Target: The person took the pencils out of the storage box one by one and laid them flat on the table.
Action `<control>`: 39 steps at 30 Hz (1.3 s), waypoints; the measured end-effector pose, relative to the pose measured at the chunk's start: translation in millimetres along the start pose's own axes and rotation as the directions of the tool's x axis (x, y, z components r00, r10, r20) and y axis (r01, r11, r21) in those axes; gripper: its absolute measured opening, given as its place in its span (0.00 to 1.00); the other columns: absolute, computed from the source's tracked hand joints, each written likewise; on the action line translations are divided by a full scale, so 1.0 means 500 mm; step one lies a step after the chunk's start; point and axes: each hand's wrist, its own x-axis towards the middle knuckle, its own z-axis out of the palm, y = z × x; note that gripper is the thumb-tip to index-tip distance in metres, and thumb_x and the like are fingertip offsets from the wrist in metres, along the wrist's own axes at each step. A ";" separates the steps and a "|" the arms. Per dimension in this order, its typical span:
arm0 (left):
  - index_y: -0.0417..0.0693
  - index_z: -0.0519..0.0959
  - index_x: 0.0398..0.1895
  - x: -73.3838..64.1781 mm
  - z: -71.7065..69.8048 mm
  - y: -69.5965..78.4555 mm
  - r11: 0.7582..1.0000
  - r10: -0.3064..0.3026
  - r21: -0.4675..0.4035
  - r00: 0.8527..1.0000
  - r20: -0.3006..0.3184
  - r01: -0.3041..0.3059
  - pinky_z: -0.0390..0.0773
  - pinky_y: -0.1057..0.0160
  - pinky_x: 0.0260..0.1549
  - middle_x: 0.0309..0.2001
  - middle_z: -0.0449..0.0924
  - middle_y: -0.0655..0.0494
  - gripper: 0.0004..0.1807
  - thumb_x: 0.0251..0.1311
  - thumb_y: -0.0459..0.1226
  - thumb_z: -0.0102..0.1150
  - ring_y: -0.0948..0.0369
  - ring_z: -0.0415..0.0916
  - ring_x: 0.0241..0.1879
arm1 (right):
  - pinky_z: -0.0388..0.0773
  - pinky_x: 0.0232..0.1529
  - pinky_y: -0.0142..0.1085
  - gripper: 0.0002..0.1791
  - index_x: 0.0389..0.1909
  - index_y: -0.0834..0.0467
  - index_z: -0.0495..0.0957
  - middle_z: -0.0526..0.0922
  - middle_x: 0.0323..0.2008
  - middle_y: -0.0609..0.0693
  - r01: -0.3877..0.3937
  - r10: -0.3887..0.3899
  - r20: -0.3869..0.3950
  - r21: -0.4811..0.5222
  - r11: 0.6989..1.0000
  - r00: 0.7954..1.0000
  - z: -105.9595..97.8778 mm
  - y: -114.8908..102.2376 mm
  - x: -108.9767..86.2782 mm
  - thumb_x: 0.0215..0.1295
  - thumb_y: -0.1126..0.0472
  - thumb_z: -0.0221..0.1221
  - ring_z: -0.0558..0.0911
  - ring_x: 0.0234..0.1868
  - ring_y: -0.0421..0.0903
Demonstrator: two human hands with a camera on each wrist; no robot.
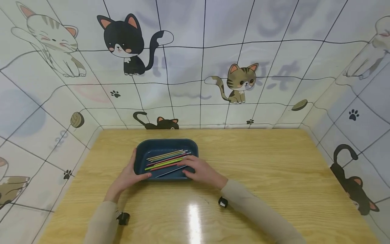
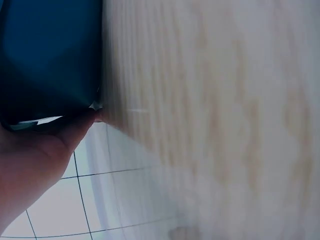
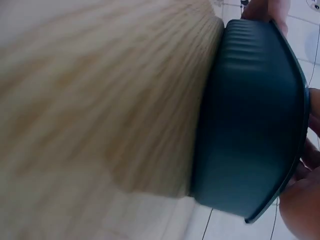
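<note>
A dark blue rectangular tray [image 1: 155, 149] stands on the wooden table with several coloured pencils [image 1: 166, 162] lying side by side in it. One thin dark pencil [image 1: 169, 172] lies slanted, apart from the bunch, near the front wall. My left hand [image 1: 128, 174] holds the tray's left end, thumb over the front rim and fingers along the outer side. Over the tray's right end reaches my right hand [image 1: 199, 169], fingertips at the ends of the pencils and thumb spread apart from them. In the right wrist view the tray's outer wall [image 3: 250, 115] hides the pencils.
The light wooden table [image 1: 259, 169] meets a cat-printed, grid-lined cloth [image 1: 189, 74] at the back and both sides. Small black wrist devices show below each sleeve, one by the left forearm [image 1: 102, 220], one by the right forearm [image 1: 253, 206].
</note>
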 end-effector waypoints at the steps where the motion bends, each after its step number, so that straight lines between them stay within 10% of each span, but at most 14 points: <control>1: 0.52 0.24 0.76 -0.002 -0.001 0.000 1.000 0.002 -0.002 1.000 0.002 -0.002 0.46 0.36 0.64 0.75 0.31 0.37 0.69 0.50 0.45 0.74 0.37 0.37 0.72 | 0.75 0.49 0.35 0.17 0.53 0.59 0.79 0.77 0.52 0.54 -0.015 0.016 0.030 -0.013 1.000 0.999 0.002 -0.005 0.005 0.64 0.65 0.63 0.77 0.53 0.47; 15: 0.52 0.23 0.76 -0.001 0.002 -0.005 1.000 0.002 -0.002 1.000 0.010 -0.002 0.47 0.36 0.63 0.75 0.29 0.36 0.69 0.51 0.45 0.73 0.36 0.37 0.71 | 0.70 0.56 0.33 0.18 0.54 0.53 0.80 0.78 0.53 0.47 -0.098 0.198 0.394 -0.260 0.961 0.897 0.009 -0.010 0.089 0.63 0.58 0.65 0.76 0.54 0.42; 30: 0.56 0.23 0.76 0.001 0.004 -0.005 1.000 0.027 -0.013 1.000 0.008 -0.027 0.46 0.35 0.63 0.75 0.28 0.38 0.68 0.51 0.45 0.73 0.37 0.35 0.71 | 0.75 0.44 0.30 0.13 0.45 0.55 0.83 0.83 0.40 0.44 -0.205 0.318 0.454 -0.280 0.938 0.833 0.035 -0.004 0.122 0.58 0.64 0.69 0.79 0.42 0.39; 39: 0.55 0.24 0.76 0.000 0.001 -0.011 0.999 0.042 -0.032 0.999 0.007 -0.042 0.45 0.35 0.63 0.75 0.27 0.39 0.68 0.52 0.43 0.73 0.37 0.33 0.72 | 0.74 0.36 0.30 0.10 0.44 0.53 0.82 0.80 0.33 0.42 -0.231 0.327 0.426 -0.263 0.937 0.844 0.040 0.000 0.125 0.62 0.64 0.64 0.76 0.32 0.37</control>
